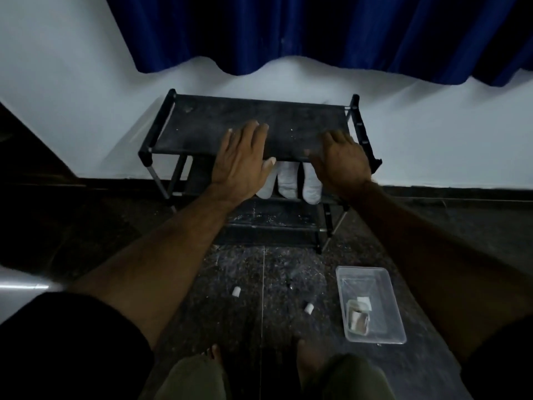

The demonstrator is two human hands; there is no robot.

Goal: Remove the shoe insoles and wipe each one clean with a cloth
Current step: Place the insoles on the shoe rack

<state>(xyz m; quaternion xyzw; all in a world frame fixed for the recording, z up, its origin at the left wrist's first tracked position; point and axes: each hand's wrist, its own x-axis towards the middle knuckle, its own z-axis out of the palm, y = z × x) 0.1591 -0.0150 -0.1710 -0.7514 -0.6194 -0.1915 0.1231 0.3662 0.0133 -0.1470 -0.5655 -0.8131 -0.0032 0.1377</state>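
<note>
Pale insoles (pixel 288 180) stand on the middle shelf of the rack (pixel 202 122) | my left hand (pixel 242 160) and right hand (pixel 341 163) flat, fingers straight, holding nothing | likely light, floppy; pinch near the heel edge.

The shoe rack (pixel 253 125) is showing black, its top shelf flecked with pale specks. Under that shelf, three white shoes (pixel 288 180) are gleaming. Behind the rack a deep blue curtain (pixel 288 33) is hanging over a white wall (pixel 57 82). Before it, the dark speckled floor (pixel 245 284) is carrying a clear tray (pixel 386 298).
</note>
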